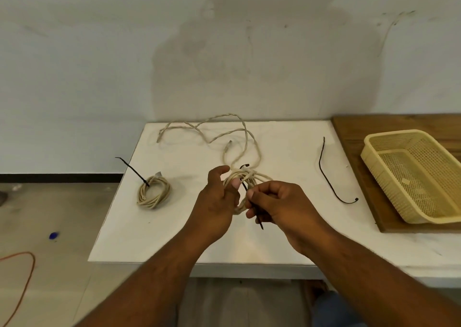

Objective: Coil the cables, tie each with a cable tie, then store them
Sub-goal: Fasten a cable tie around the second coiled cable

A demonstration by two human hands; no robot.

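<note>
- Left hand (219,197) grips the half-coiled beige cable (245,177) above the white table (174,227).
- Right hand (279,202) pinches a black cable tie (258,218) at that coil (loose end trails toward the wall).
- Left of it: tied coil (153,193).
- Right: spare tie (326,174), yellow basket (414,174).

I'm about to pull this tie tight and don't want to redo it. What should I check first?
1. Coil gripped by left hand: ok.
2. Tie pinched in right hand: ok.
3. Tie tail threaded through its head: cannot tell, fingers hide it.
4. All cable coiled: not ok, a loose cable trails from the hands across the table; whether it belongs to this coil, cannot tell.
5. Spare tie lies ready: ok.
6. Basket ready, nothing in it: ok.
</note>
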